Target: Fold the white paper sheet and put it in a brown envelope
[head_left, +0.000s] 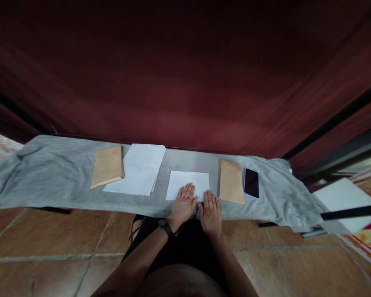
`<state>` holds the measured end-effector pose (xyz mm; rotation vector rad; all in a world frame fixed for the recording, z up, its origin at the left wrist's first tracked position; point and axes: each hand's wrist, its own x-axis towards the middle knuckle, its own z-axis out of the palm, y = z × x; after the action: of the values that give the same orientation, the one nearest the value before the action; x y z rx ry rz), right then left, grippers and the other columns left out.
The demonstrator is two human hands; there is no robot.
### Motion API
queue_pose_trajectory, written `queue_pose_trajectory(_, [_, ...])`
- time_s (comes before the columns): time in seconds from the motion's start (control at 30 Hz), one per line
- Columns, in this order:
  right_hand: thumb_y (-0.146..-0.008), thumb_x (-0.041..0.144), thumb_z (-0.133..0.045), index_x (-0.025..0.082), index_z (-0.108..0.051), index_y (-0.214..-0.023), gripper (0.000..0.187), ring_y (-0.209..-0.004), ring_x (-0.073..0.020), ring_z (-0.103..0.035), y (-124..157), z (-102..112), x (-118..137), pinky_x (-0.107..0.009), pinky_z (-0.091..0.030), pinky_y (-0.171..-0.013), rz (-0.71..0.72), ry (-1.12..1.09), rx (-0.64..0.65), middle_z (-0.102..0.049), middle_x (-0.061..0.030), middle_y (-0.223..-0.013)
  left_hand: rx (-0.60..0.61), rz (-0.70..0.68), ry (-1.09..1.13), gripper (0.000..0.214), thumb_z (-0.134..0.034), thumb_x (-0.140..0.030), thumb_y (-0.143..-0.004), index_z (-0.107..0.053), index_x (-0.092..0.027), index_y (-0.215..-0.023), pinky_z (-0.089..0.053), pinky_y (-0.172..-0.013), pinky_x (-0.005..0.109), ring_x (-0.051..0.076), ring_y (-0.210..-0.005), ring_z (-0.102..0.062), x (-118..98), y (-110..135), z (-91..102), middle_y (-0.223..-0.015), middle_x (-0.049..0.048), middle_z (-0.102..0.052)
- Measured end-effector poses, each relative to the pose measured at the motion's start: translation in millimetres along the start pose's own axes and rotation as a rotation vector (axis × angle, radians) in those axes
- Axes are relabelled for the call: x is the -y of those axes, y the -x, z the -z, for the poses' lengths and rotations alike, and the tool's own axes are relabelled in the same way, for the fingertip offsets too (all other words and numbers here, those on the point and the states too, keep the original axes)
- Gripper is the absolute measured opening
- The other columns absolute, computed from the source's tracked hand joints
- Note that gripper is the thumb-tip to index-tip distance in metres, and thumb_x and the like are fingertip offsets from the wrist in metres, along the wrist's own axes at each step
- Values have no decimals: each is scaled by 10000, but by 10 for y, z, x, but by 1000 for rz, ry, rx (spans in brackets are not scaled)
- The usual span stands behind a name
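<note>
Both hands lie open and flat, palms down, clasping nothing. The left hand [183,203] rests its fingers on the near edge of a small white sheet [188,180], and the right hand [210,211] sits just beside it at the sheet's near right corner, partly on the grey cloth [49,173] that covers the table. The sheet lies close to the near edge of the surface, about at its middle. The work looks like pressing or smoothing the paper, and it probably goes best with even pressure from the flats of the fingers, stroking outward from the middle. The soft cloth underneath could bunch and drag the sheet askew. A brown envelope [231,180] lies just right of the sheet, with a dark phone [251,182] beside it towards the right end. Another brown envelope [107,166] rests on larger white sheets [141,171] left of the middle, near the far edge. A wristband [166,227] circles the left wrist.
</note>
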<state>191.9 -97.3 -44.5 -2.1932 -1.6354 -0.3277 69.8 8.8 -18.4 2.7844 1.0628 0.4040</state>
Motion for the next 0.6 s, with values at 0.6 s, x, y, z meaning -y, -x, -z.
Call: queue_pose_trajectory(0.6, [-1063,403,-301,84,-304,-1571,600,-1411,-301,-437,5,-18,-34,-494,-333,-1157,6,-31,7,-455,-207,-1545,39,23,-8,590,-282,-391,-1031,-342,-128,-1556,-157,-1256,497,255,-1530,-251,209,-634,-52,-1613,126,-367])
